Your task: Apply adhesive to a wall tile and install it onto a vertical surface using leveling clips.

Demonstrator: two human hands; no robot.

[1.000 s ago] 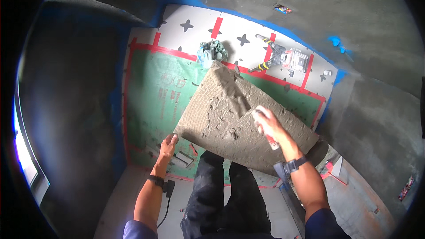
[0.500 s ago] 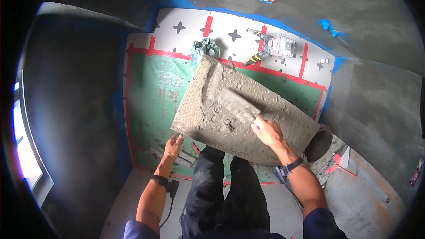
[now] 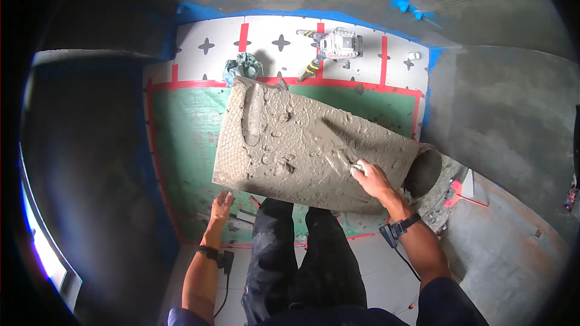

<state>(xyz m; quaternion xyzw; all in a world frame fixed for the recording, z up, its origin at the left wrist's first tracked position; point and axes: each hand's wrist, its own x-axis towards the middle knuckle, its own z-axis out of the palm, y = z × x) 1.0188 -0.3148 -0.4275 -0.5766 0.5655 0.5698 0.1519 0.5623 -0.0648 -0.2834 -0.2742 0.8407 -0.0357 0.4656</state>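
Note:
A large rectangular tile (image 3: 231, 163) lies at a slant in front of me, its upper face coated with wet grey mortar (image 3: 302, 163). A textured grid shows along its left end. My right hand (image 3: 373, 181) is closed around the handle of a trowel. The trowel blade (image 3: 331, 145), smeared with mortar, lies over the middle of the coated face and is hard to tell from it. Just below the tile's near left corner is my left hand (image 3: 222, 204), its fingers loosely bent and nothing visible in them. Whether it touches the edge I cannot tell.
A mortar-stained bucket (image 3: 424, 172) stands by the tile's right end. Beyond lie a crumpled greenish cloth (image 3: 243, 67) and a laser level on striped legs (image 3: 341, 45). Green protective sheet (image 3: 181, 139) covers floor, edged with red tape. Grey walls (image 3: 103, 163) rise around.
The trowel has moved right and nearer across the mortar, with my right hand. The whole view has shifted, so the tile and floor sit further left. My left hand keeps by the tile's corner.

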